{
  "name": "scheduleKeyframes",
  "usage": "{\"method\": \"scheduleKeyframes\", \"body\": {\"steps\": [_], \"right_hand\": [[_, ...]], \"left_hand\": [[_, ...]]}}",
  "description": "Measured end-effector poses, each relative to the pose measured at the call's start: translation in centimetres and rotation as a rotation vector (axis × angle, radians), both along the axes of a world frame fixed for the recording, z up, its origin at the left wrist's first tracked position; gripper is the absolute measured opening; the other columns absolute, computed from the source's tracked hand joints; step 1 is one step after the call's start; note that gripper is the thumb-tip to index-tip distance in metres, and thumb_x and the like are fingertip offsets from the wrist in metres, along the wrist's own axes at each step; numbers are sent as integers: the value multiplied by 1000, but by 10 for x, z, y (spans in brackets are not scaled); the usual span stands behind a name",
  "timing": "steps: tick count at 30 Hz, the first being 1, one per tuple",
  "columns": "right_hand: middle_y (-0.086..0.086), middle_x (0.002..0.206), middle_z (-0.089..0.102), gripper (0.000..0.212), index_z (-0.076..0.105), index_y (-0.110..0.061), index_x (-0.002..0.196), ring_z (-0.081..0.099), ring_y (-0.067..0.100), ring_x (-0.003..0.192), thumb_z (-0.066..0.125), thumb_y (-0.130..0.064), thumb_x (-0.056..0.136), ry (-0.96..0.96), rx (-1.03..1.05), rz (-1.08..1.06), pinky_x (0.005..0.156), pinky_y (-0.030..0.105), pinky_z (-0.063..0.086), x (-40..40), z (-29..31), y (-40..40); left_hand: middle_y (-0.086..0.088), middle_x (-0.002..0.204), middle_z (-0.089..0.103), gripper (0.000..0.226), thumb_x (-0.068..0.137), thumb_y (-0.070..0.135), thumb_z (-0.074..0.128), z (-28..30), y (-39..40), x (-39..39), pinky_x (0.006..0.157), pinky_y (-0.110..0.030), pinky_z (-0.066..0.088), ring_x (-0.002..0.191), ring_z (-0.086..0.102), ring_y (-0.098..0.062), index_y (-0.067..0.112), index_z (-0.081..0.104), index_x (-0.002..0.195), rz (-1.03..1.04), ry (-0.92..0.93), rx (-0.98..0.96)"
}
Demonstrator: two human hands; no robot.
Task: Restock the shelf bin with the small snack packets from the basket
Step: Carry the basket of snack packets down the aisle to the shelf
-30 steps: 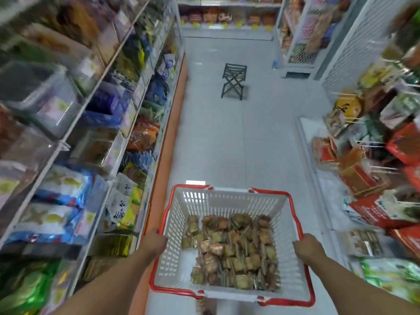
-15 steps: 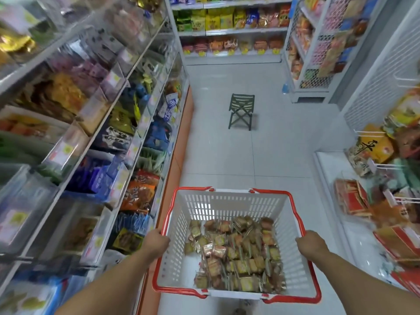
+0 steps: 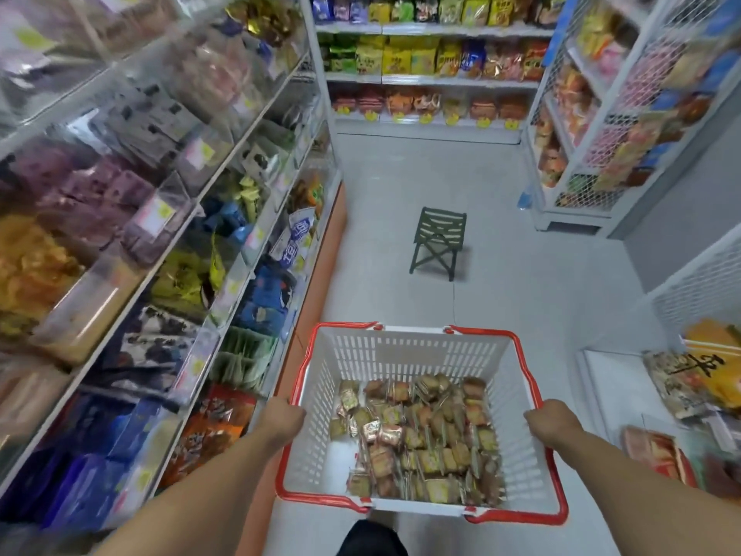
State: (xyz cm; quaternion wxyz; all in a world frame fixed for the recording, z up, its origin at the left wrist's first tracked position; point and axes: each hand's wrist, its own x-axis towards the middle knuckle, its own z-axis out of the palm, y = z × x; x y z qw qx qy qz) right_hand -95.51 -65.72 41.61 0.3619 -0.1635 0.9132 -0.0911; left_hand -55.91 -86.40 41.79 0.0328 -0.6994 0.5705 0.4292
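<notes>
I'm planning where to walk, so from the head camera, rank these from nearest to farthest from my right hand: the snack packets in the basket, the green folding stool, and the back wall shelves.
1. Snack packets, just left of the right hand, inside the basket.
2. Green folding stool, ahead on the aisle floor.
3. Back wall shelves, at the aisle's far end.

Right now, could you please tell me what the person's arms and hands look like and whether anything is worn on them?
Both forearms are bare as far as the view shows: no sleeves, gloves, watch, bracelets or rings can be seen. The left hand and right hand show only their backs and knuckles, so the fingers are mostly hidden. No markings are visible.
</notes>
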Motion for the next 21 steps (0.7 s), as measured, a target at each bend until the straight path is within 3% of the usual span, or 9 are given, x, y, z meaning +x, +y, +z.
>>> {"method": "scheduleKeyframes", "body": {"steps": [7,10,16,19,21], "right_hand": [[25,105,67,20,66,7,101,63,40,97,58,-10,95,30,-17,-20,84,41,51,-76,11,-139],[22,107,67,21,67,4,104,63,38,99,60,-14,95,31,-20,-22,82,35,49,-111,13,-196],[22,105,69,20,69,3,100,64,35,93,62,-15,94,-5,-10,42,77,32,47,-205,1,-327],[22,104,69,22,68,4,101,65,37,96,60,-17,95,-23,8,82,81,35,51,-258,0,-400],[22,102,69,23,67,4,101,66,36,94,60,-17,96,-31,18,106,78,35,51,-290,7,-448]], "left_hand": [[-26,116,69,30,94,7,58,7,-153,-90,89,-43,59,103,69,-39,-8,62,119,5,-23,37],[-25,118,68,30,94,7,55,10,-211,-130,79,-36,54,104,66,-37,-7,60,120,-51,-65,32],[-25,113,66,28,95,11,53,-4,-326,-214,74,-38,49,102,66,-37,-6,59,117,-29,-86,26],[-23,106,67,27,97,10,54,-9,-382,-260,84,-43,56,93,66,-35,-9,60,115,40,-66,60],[-27,116,69,29,98,9,55,-7,-416,-287,94,-46,56,106,68,-40,-10,62,119,121,-39,81]]}}
